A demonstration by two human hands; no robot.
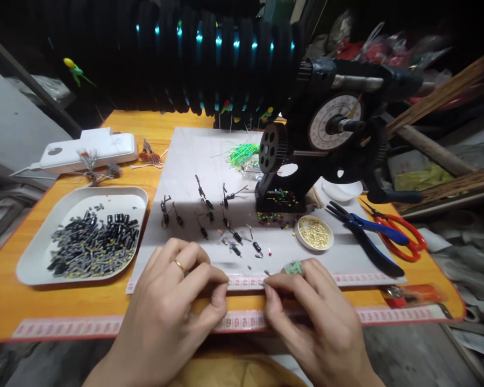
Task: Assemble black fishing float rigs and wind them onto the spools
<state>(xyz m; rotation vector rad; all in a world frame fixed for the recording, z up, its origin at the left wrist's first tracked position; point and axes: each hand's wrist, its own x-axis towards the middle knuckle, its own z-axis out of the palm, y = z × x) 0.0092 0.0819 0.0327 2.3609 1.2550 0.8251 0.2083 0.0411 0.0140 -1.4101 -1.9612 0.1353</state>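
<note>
Yellow-orange wood borders the white sheet (193,156) on the table (36,215), and a black machine (298,161) stands at its far right. Near the front edge, my left hand (171,295) makes a narrow pinch, thumb close to forefinger; I cannot tell whether anything is between them. My right hand (314,306), a green wrap (293,267) on one finger, is pinched nearly closed, a small dark piece (267,272) at its fingertips; I can't tell whether it is gripped. Beyond my hands, black parts with wires (236,237) lie scattered over the sheet. Left of them sits a tray (32,263) of grey and black pieces; right, a dish (326,247) of gold bits, then pliers (365,236) and red scissors (417,244).
</note>
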